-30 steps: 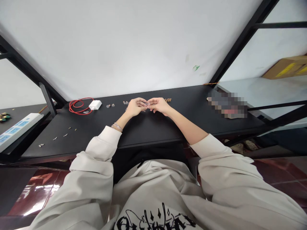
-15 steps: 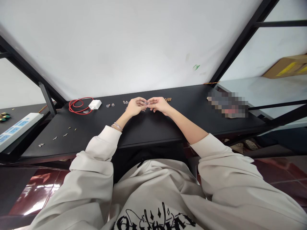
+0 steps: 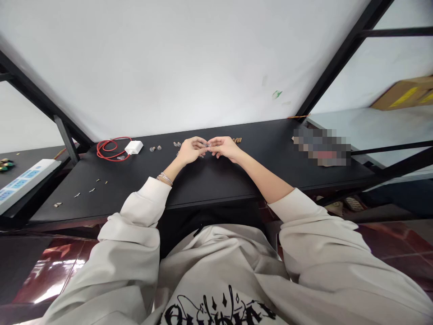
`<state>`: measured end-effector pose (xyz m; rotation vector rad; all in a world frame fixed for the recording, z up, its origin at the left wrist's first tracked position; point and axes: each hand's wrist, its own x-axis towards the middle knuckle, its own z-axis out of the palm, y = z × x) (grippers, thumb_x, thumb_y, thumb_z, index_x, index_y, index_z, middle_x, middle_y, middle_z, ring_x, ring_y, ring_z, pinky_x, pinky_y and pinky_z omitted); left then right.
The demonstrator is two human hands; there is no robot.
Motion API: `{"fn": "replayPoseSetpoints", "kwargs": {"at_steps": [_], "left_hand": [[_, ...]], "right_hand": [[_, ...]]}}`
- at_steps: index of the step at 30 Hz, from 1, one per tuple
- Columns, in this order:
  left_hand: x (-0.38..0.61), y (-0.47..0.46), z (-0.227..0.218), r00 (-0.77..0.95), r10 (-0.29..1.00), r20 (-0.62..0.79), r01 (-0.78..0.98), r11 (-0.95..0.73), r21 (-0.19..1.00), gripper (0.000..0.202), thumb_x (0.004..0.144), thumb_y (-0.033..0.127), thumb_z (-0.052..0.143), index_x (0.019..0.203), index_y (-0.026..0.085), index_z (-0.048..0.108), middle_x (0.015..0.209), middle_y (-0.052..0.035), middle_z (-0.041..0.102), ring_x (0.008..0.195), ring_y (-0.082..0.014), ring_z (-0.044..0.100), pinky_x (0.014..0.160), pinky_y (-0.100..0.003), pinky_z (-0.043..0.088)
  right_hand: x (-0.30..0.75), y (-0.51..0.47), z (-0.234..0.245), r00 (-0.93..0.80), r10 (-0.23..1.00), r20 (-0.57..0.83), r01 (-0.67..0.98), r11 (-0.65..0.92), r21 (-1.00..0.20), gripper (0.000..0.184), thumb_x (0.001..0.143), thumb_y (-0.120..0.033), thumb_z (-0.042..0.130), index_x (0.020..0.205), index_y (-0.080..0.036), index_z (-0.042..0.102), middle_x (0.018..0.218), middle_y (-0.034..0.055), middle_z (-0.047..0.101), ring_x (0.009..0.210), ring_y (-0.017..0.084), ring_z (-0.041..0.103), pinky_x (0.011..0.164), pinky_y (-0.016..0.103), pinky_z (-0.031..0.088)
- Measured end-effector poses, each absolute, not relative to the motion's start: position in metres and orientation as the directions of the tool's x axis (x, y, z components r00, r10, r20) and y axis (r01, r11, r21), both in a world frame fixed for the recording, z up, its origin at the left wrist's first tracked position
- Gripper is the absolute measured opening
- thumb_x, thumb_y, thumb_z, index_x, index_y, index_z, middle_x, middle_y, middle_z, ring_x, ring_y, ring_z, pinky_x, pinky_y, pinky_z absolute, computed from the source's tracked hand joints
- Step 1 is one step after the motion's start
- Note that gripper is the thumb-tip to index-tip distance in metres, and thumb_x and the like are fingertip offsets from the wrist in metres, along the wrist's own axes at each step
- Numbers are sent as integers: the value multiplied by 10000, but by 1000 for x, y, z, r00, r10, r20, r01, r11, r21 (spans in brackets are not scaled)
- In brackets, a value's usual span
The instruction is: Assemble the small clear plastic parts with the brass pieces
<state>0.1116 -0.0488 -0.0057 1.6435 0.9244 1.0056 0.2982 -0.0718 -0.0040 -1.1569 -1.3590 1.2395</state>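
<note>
My left hand (image 3: 191, 151) and my right hand (image 3: 225, 147) meet above the black table top (image 3: 203, 180), their fingertips pinching a tiny transparent part (image 3: 205, 145). Its exact shape is too small to tell. Several similar clear parts (image 3: 157, 148) lie just beyond my left hand. A small group of brass-coloured pieces (image 3: 237, 140) sits past my right fingers.
A coiled red cable (image 3: 110, 146) and a white charger (image 3: 134, 147) lie at the table's far left. Small metal bits (image 3: 91, 190) are scattered front left. A white power strip (image 3: 25, 184) sits beyond the left edge. A pixelated object (image 3: 321, 146) lies at right.
Both hands stay together at the same spot, holding the tiny part. The whole view shifts only slightly.
</note>
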Motion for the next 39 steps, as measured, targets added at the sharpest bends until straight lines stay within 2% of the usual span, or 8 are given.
{"fn": "replayPoseSetpoints", "kwargs": {"at_steps": [25, 39], "left_hand": [[111, -48, -7, 363, 904, 226, 201, -313, 928, 318, 720, 263, 881, 940, 123, 700, 740, -54, 738, 492, -107, 620, 521, -245, 516], [108, -46, -8, 355, 911, 212, 233, -305, 923, 349, 728, 285, 874, 983, 146, 681, 690, -33, 726, 476, -119, 611, 508, -245, 495]], "right_hand": [[297, -73, -3, -129, 991, 41, 63, 49, -997, 212, 750, -131, 872, 907, -117, 729, 739, 31, 697, 523, 87, 605, 390, 172, 462], [298, -73, -4, -132, 990, 44, 31, 48, -998, 305, 702, -197, 919, 825, -149, 644, 681, 2, 669, 519, 103, 631, 393, 170, 476]]}}
